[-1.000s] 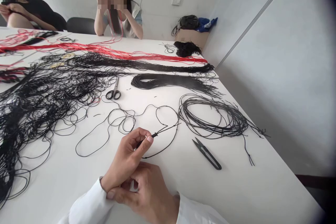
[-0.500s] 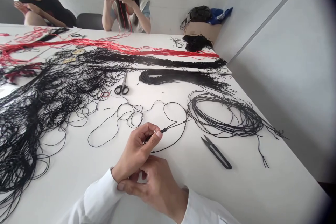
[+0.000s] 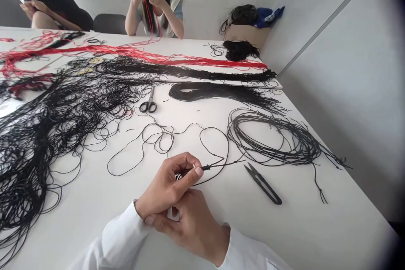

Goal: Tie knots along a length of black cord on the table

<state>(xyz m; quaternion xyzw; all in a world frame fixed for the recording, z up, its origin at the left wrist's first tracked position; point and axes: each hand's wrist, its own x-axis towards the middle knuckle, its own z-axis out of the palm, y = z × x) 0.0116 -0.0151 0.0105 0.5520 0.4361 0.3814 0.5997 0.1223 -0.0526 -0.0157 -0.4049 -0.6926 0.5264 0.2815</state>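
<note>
One wrapped section (image 3: 206, 168) looks done, cord tails (image 3: 235, 162) loose; our left hand (image 3: 167, 185) pinches its near end, our right hand (image 3: 198, 223) has hidden fingers, grip unclear.

Open tabletop (image 3: 236, 213) separates the hands (image 3: 198, 225) from snips (image 3: 263, 183).

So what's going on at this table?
The left hand pinches a black knotted cord, while the right hand rests against the left wrist. Scissors and black snips lie untouched on the white table. Across it, one person has both hands raised, red cords hanging from them.
</note>
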